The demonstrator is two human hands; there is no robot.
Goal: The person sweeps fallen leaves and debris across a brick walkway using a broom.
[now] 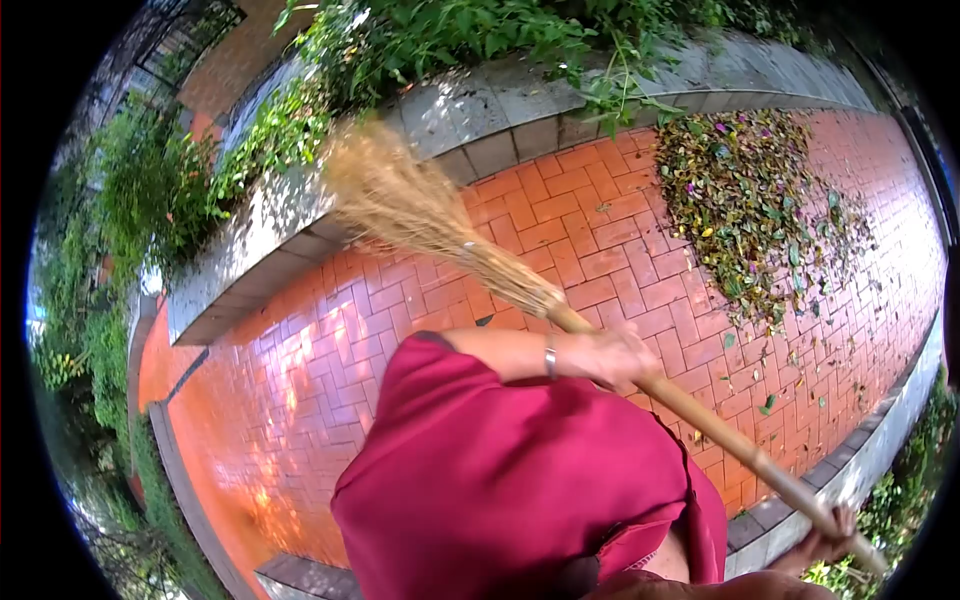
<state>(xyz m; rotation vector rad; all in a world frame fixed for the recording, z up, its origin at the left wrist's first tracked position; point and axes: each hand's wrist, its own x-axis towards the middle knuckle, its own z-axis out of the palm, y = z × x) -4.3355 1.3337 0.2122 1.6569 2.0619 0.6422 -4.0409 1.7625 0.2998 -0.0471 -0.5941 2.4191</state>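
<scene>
A broom [520,290] had a smooth, pale wooden handle and a head of dry, straw-like bristles, rough and wispy at the tips. The paving [330,370] was matt red-orange brick, laid in a herringbone pattern, with a faint sheen where sunlight fell. The kerb [480,115] was grey stone, rough and mottled. A garment [500,480] of magenta cloth looked soft and smooth. A thin metal bangle [550,357] shone on the wrist. The leaf pile [750,210] looked dry and papery.
</scene>
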